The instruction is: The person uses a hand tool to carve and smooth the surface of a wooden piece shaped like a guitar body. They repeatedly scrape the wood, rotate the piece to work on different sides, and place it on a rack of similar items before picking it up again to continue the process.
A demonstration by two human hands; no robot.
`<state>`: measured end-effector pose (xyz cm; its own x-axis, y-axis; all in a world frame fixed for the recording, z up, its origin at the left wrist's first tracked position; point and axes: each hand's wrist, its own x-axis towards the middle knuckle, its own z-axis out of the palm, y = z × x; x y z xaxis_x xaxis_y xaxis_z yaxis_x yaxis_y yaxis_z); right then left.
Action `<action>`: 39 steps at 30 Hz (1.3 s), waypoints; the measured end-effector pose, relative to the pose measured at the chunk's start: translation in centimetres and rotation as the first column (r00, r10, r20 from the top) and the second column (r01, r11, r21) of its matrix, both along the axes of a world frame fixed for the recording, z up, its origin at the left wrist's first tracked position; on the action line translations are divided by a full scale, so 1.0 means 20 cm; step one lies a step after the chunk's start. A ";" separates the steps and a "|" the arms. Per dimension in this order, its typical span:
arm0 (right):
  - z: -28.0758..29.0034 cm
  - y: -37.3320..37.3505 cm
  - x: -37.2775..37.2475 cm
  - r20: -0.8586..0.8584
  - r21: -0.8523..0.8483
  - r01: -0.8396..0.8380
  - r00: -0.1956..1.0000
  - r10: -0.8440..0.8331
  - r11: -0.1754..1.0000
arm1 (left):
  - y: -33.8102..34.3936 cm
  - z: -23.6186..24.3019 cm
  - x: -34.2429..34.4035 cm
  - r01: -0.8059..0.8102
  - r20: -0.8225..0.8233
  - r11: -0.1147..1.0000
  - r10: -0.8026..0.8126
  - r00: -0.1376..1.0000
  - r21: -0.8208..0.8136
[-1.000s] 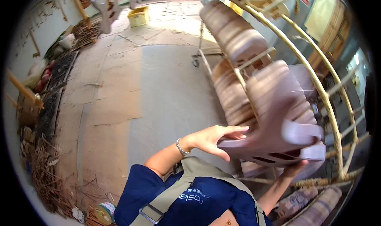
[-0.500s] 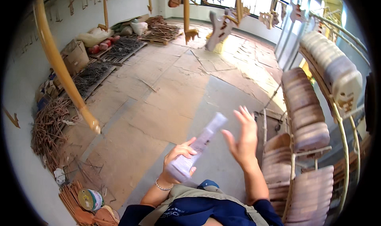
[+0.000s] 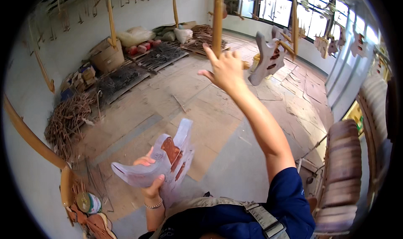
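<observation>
1. My left hand [image 3: 152,177] grips a pale curved moulded piece [image 3: 161,165] low in front of my chest, thumb on the near face and fingers wrapped behind; a reddish-brown inner layer shows through its slots.
2. My right hand [image 3: 224,69] is raised at arm's length with the fingers spread and holding nothing; it is up against a hanging wooden pole [image 3: 217,18], though I cannot tell whether it touches it.
3. A second moulded piece [image 3: 266,60], grey and slotted, hangs just to the right of that hand, apart from it.
4. Stacks of similar curved pieces [image 3: 342,172] fill a rack along my right side.
5. The concrete floor [image 3: 235,163] below is partly covered with flat cardboard sheets [image 3: 201,125].
6. Bundles of thin brown sticks [image 3: 67,119] lie by the left wall, with cardboard boxes [image 3: 107,56] and sacks [image 3: 135,35] beyond them.
7. A curved orange bar [image 3: 29,136] crosses the left edge of the view.
</observation>
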<state>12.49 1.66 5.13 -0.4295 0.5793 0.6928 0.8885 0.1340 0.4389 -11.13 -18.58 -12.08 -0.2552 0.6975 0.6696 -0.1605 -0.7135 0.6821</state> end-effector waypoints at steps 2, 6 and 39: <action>-0.01 -0.11 0.16 -0.145 0.054 -0.438 0.886 0.441 0.898 | 0.09 0.04 0.04 0.030 0.093 0.999 -0.033 0.995 0.026; -0.28 -0.24 0.23 -0.677 0.503 -0.797 -0.123 0.726 0.334 | 0.32 0.23 0.19 0.104 0.158 0.990 -0.119 0.980 0.099; -0.21 -0.11 0.38 -0.793 0.511 -0.809 -0.313 0.522 0.292 | 0.94 0.60 0.48 0.440 -0.068 0.898 -0.438 0.896 0.016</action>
<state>20.18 -0.49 1.00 0.0110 0.4998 0.8661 -0.1678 0.8547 -0.4912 -1.57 0.27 -0.05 0.1144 0.7083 0.6966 -0.4214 -0.6004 0.6797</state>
